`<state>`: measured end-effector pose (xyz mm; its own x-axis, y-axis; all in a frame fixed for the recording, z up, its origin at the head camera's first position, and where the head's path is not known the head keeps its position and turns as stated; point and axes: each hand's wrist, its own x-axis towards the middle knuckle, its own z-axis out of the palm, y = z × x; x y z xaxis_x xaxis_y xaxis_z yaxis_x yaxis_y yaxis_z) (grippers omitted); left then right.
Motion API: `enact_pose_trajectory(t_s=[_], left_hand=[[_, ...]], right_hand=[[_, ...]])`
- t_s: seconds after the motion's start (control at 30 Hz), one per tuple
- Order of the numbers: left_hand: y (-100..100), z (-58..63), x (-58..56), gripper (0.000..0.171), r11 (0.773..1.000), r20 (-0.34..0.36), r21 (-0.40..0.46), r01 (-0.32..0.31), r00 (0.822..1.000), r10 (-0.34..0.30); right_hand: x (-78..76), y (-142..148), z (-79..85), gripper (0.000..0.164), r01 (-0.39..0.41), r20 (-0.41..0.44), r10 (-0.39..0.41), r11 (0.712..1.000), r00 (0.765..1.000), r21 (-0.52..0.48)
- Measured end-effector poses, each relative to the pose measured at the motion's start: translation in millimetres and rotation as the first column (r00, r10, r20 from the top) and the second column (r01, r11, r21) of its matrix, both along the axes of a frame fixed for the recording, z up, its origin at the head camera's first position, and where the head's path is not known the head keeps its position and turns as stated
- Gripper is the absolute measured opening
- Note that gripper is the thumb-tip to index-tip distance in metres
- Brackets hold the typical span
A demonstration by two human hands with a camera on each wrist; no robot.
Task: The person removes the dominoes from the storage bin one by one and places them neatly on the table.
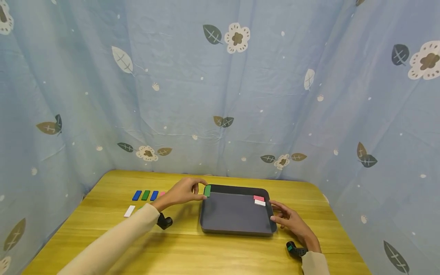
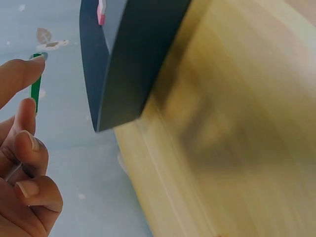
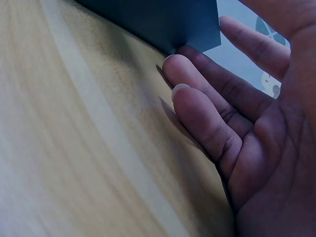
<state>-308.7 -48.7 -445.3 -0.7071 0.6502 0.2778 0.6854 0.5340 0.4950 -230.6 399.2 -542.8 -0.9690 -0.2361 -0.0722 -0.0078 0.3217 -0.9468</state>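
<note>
My left hand (image 1: 183, 191) pinches a thin green rectangular block (image 1: 207, 190) between thumb and index finger, over the far left corner of a dark grey tray (image 1: 237, 214). In the left wrist view, the green block (image 2: 35, 91) stands upright between the fingertips, and the other fingers curl loosely. Beside the tray's right wall is my right hand (image 1: 292, 223), its thumb and fingertips at the rim. The right wrist view shows its fingers (image 3: 202, 118) extended along the outside of the tray wall (image 3: 192, 24). Inside the tray, a pink block (image 1: 259, 198) and a white block (image 1: 260, 203) lie side by side near the right wall.
Left of the tray, a row of blocks lies on the wooden table (image 1: 192, 252): a blue block (image 1: 136, 195), a green one (image 1: 145, 195), another blue one (image 1: 154, 195) and a partly hidden pink one (image 1: 162, 193). A white block (image 1: 129, 211) lies nearer. Behind hangs a patterned curtain (image 1: 192, 95).
</note>
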Motion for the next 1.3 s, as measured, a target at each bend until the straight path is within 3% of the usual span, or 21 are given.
enact_pose_trajectory(t_s=[0.17, 0.7, 1.0, 1.3], left_hand=[[-15.7, -0.7, 5.3, 0.041, 1.0, -0.006, -0.008, 0.003, 1.0, -0.004], [-63.9, -19.1, 19.5, 0.04, 1.0, -0.003, 0.009, -0.026, 1.0, 0.026], [-90.9, -29.7, 28.8, 0.043, 0.996, 0.035, -0.025, -0.086, 0.996, 0.087], [-120.8, -41.5, 37.4, 0.045, 0.984, 0.047, -0.054, -0.168, 0.984, 0.17]], right_hand=[[-1.0, 1.4, 0.2, 0.061, -0.018, -0.018, 0.018, 1.0, 1.0, -0.002], [0.2, -0.7, 1.2, 0.059, -0.013, 0.004, 0.013, 1.0, 1.0, 0.001], [3.8, -0.7, 2.6, 0.06, 0.033, 0.017, -0.033, 0.999, 0.999, 0.016], [-0.1, -1.8, 3.2, 0.058, 0.018, 0.032, -0.018, 1.0, 0.999, 0.008]])
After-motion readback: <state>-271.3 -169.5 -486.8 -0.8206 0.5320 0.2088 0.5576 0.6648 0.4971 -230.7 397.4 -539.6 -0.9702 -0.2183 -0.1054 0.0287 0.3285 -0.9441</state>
